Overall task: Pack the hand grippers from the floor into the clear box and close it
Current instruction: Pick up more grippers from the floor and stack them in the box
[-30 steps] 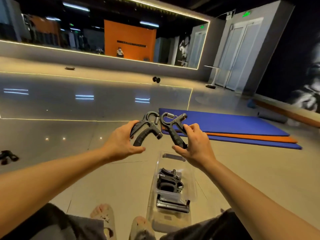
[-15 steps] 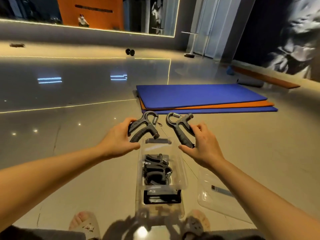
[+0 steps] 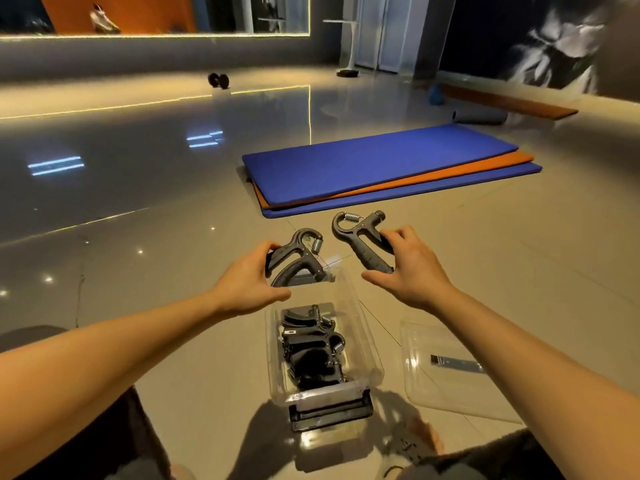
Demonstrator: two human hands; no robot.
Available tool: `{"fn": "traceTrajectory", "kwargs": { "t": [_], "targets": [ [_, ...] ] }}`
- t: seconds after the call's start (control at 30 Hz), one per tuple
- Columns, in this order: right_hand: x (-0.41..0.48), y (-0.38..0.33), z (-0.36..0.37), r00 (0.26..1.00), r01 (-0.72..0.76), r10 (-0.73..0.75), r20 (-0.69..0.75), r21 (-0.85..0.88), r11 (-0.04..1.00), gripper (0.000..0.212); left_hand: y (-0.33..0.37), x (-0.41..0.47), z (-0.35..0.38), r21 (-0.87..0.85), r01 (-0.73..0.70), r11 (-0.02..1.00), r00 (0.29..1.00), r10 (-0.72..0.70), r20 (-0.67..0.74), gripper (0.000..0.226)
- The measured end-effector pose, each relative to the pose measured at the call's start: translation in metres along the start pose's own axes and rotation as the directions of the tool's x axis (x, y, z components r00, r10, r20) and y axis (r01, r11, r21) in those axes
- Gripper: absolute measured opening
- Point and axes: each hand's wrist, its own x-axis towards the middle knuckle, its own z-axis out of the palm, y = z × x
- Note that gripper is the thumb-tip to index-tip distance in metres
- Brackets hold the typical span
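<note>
The left hand [image 3: 247,284] held one hand gripper [image 3: 297,255], the right hand [image 3: 414,271] another gripper [image 3: 362,239]; below them, the clear box [image 3: 365,336] held maybe three more.

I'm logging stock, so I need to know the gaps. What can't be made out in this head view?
Head view:
- packed grippers in the clear box: dark overlapping pile, so the count is unclear.
- dark strip on the lid: too small to tell what it is.
- left-hand gripper: the left hand covers one handle end.
- right-hand gripper: the right hand covers the handle ends.
</note>
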Motion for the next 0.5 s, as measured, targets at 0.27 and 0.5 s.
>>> {"fn": "traceTrajectory", "kwargs": {
  "t": [0.27, 0.5],
  "targets": [
    [0.055, -0.011, 0.020, 0.997, -0.073, 0.076, -0.028, 0.101, 0.992, 0.075, 0.002, 0.063, 0.007, 0.042, -0.079, 0.996, 0.983, 0.071, 0.171, 0.074],
    [0.064, 0.005, 0.056, 0.988, -0.138, 0.129, 0.083, 0.120, 0.983, 0.080, -0.037, 0.079, 0.032, -0.018, -0.089, 0.996, 0.957, 0.090, 0.277, 0.062]
  ]
}}
